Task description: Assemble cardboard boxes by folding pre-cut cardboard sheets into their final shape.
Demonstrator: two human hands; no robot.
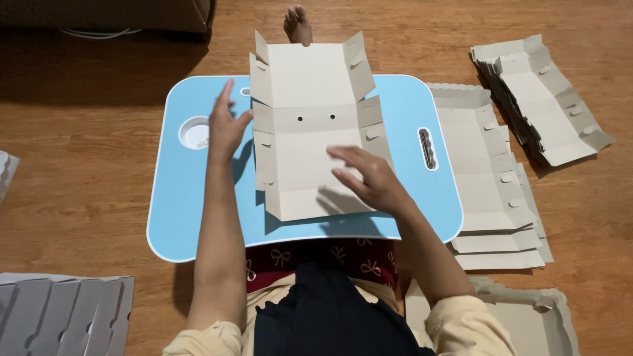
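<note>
A flat grey cardboard box blank (310,125) with creased side flaps and two small holes lies on a light blue lap table (171,198). My right hand (366,177) rests palm down on the near part of the blank, fingers spread and pointing left. My left hand (226,124) hovers open just left of the blank's left flaps, over the blue surface, fingers pointing away from me. Neither hand grips anything.
The table has a round cup recess (195,133) at left and a slot handle (427,148) at right. Stacks of flat blanks (491,178) lie right of the table, another pile (544,99) at far right, more (62,313) at near left. A bare foot (297,25) shows beyond the table.
</note>
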